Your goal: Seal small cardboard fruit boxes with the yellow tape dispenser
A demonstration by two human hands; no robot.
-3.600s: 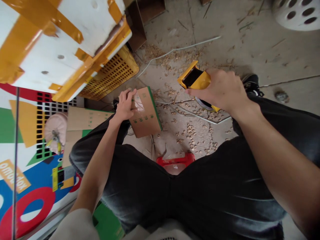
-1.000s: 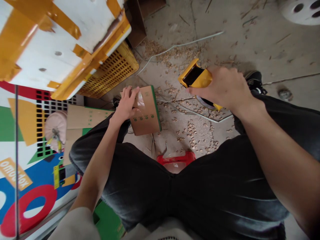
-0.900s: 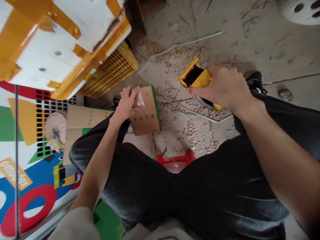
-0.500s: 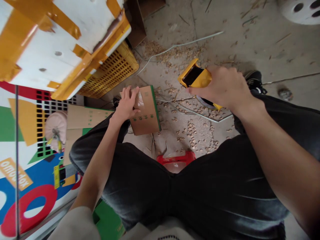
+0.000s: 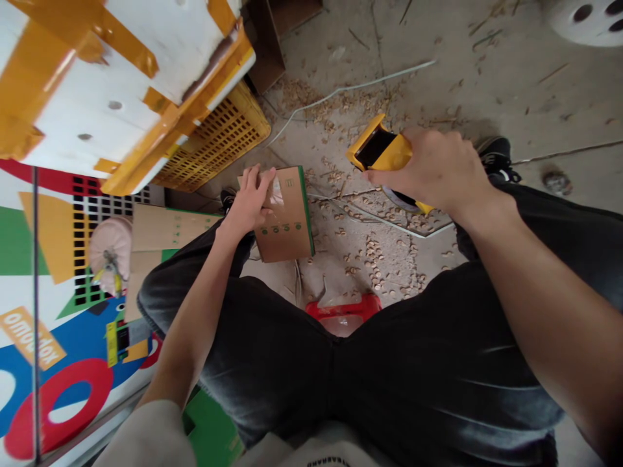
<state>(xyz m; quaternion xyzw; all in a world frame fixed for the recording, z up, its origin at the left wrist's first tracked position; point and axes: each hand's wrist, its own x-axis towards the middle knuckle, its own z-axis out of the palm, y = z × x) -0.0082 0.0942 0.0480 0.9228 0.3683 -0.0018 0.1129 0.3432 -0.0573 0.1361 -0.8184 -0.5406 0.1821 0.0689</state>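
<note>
My left hand [image 5: 250, 202] grips the near left end of a small brown cardboard box [image 5: 287, 224] with green edging, its fingers spread over the top edge. A strip of clear tape [image 5: 275, 194] shines on the box beside my fingers. My right hand [image 5: 433, 170] is shut around a yellow tape dispenser [image 5: 384, 150], with a roll of tape [image 5: 402, 202] partly hidden under my palm. The dispenser is a little to the right of the box, and apart from it.
My dark trousers [image 5: 341, 376] fill the lower middle. Wood shavings and a white cable [image 5: 350, 87] lie on the concrete floor. At upper left stand a white and yellow board [image 5: 111, 84] and a yellow crate [image 5: 214, 139]. A printed panel [image 5: 48, 395] and flat cardboard [image 5: 165, 230] lie left, a red object [image 5: 343, 310] below.
The box has turned to sit more squarely, and my left hand has shifted along its top edge. My right hand and the dispenser have barely moved.
</note>
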